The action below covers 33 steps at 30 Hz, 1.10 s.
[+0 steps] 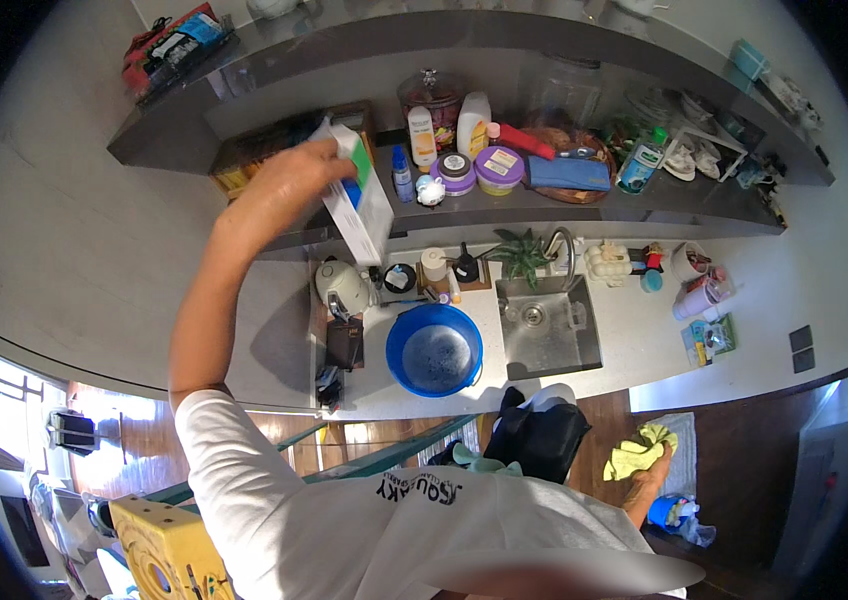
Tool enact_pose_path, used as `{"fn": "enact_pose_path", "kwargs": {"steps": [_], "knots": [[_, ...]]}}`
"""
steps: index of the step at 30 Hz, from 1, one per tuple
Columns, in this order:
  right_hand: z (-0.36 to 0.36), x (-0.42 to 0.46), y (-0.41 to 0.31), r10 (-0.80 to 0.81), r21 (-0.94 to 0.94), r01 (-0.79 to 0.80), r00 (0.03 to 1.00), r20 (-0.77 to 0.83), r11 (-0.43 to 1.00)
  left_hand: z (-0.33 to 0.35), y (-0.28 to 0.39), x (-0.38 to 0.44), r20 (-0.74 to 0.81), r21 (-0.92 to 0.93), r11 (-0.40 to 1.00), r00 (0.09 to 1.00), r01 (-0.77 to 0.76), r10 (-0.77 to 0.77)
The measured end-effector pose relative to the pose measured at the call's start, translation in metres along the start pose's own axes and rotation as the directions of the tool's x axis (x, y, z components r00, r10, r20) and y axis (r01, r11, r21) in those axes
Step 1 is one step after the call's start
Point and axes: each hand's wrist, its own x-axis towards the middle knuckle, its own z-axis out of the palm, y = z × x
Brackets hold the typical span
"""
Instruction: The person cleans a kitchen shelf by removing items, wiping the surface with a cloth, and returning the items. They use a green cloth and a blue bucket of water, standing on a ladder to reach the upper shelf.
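Observation:
My left hand (307, 171) grips the upper end of a white cardboard box (365, 214) with green and blue patches, held tilted at the front of the shelf's left part. Beside the box on the shelf stand a small blue bottle (402, 176), a white lotion bottle (421, 139) and purple-lidded tubs (499, 166). My right hand (651, 474) is low at the right, closed on a yellow-green cloth (641, 452). On the counter below sits a blue bucket (434, 350) of sudsy water, left of the steel sink (550, 330).
A kettle (343, 288) stands at the counter's left, near a toilet roll (435, 262). A potted plant (523, 255) is beside the faucet (565, 247). Above, an upper shelf (469, 34) juts out. A yellow ladder top (165, 547) is at lower left; a small blue bucket (670, 511) is at lower right.

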Motion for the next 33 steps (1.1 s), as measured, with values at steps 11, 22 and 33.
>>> {"fn": "enact_pose_path", "kwargs": {"steps": [11, 22, 33], "knots": [[-0.053, -0.022, 0.013, -0.077, 0.013, 0.079, 0.991, -0.107, 0.997, 0.093, -0.096, 0.083, -0.320, 0.144, 0.988, 0.947, 0.053, -0.005], [-0.058, -0.045, 0.024, -0.062, 0.050, 0.078, 0.965, -0.256, 0.996, 0.090, -0.102, 0.132, -0.101, -0.078, 0.996, 0.994, 0.042, -0.049], [-0.048, -0.031, 0.027, -0.047, 0.041, 0.052, 0.992, -0.121, 0.998, 0.132, -0.109, 0.145, -0.234, 0.134, 0.960, 0.949, 0.247, -0.211]]}}
